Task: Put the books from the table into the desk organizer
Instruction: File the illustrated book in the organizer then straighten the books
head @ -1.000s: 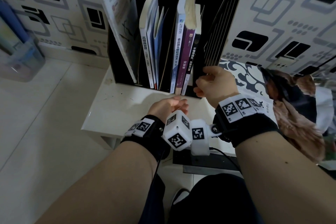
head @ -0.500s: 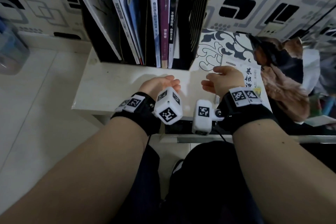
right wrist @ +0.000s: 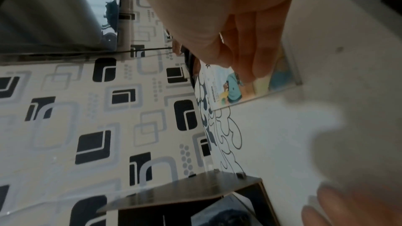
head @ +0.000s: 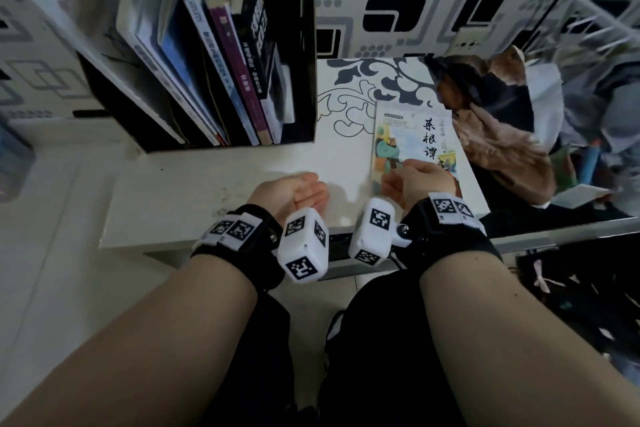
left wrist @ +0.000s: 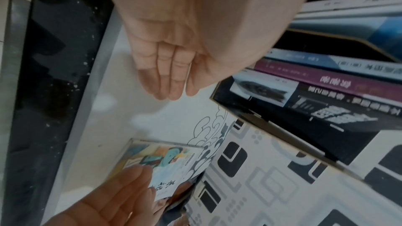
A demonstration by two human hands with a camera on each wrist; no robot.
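Book (head: pixel 412 149), one, illustrated cover, flat on the table (head: pixel 194 198) just right of the desk organizer (head: pixel 304 45). Right hand (head: pixel 415 180) above its near end, grip loosely curled, holding nothing; contact with the cover cannot be told. Left hand (head: pixel 291 189) beside it, grip relaxed and wide, empty. Advice: pinch the near edge, lift, stand spine-out in the organizer's right compartment. Organizer: about six books upright.
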